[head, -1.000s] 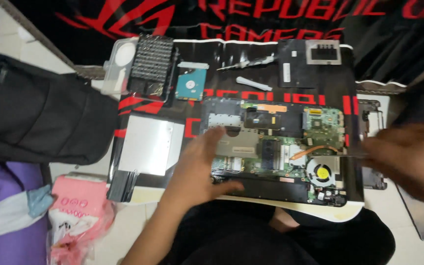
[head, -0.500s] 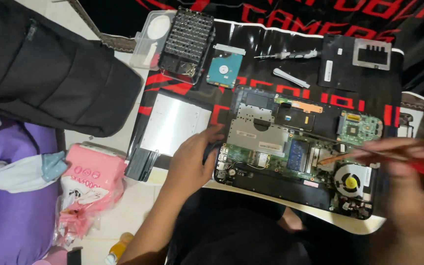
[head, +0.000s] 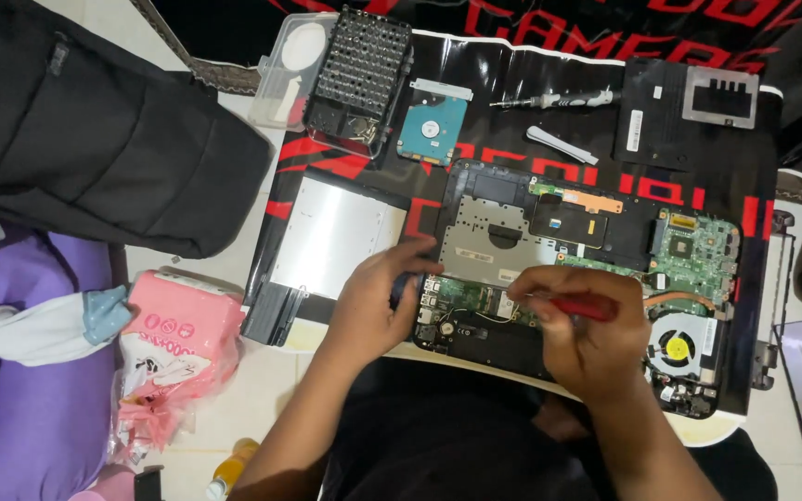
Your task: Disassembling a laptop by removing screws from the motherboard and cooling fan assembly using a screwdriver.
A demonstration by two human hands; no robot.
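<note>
Now your right hand (head: 579, 339) pinches a red-handled screwdriver (head: 575, 306) over the open laptop's (head: 587, 269) green board at centre frame; your left hand (head: 375, 301), fingers curled, grips its matte black edge.

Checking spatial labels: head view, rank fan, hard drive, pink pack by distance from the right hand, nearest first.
From the right hand, which holds a red screwdriver:
1. Fan: just to the hand's right, in the opened laptop's corner.
2. Hard drive: up and left, on the mat above the laptop.
3. Pink pack: far left, off the mat, beyond the left hand.
</note>
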